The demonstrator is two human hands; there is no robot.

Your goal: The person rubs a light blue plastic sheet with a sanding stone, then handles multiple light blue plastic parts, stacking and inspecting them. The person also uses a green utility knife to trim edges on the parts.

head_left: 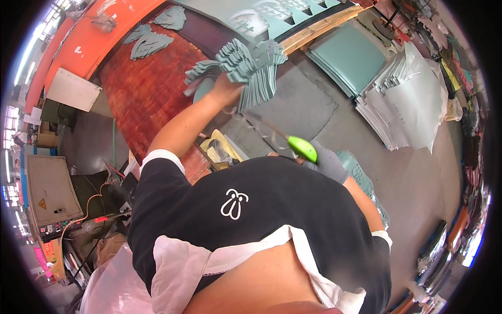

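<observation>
My left hand (pixel 226 91) is raised out ahead, gripping a thick stack of cut grey-green sheet pieces (pixel 256 65). The pieces fan out in layers with scalloped edges, and narrow strips hang from below the stack. My right hand (pixel 329 163), in a grey glove, is close to my body, closed round the bright green handle of a thin-shafted hand tool (pixel 302 148). Its shaft points up and left toward the stack but stays apart from it. The tip is blurred, so I cannot tell its exact kind.
More cut pieces (pixel 151 44) lie on the worn red tabletop (pixel 141 89) at the left, beside an orange machine (pixel 99 31). Cut sheet (pixel 282 13) lies at the far edge. Stacked green sheets (pixel 350 55) and pale sheets (pixel 402 99) stand at the right. A control cabinet (pixel 52 186) stands left.
</observation>
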